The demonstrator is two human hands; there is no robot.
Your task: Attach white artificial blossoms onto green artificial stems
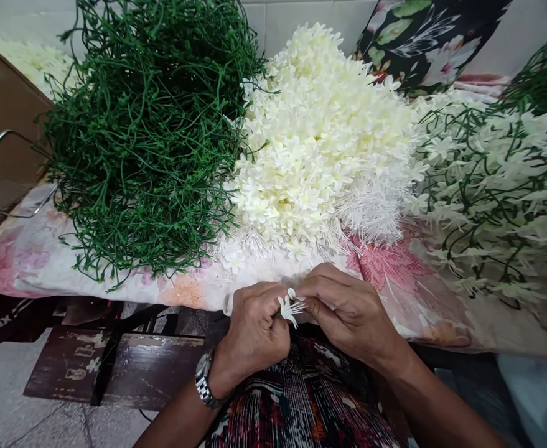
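A person's two hands meet at the near edge of a cushion draped in floral cloth [30, 255], working a small white artificial blossom [288, 308] between them. The left hand [254, 330], a metal wristwatch [204, 381] at its wrist, is curled closed with thumb and fingertips pinching the blossom's base — a sliver of green stem shows just at the fingers. The right hand [348, 311] comes in from the other side, its fingertips pressed together on the thin white filaments that fan out from the flower. The blossom sits just in front of the cloth's edge, above the person's lap and its dark patterned fabric [310, 398]. Behind the hands, three heaps fill the cloth: a tangle of bare green plastic stems [147, 137] on the left, a mound of loose cream-white blossoms [324, 143] in the middle, and on the right a pile of finished sprays [492, 186] — white flowers on green stems. A worn dark wooden board [114, 367] lies on the floor below.
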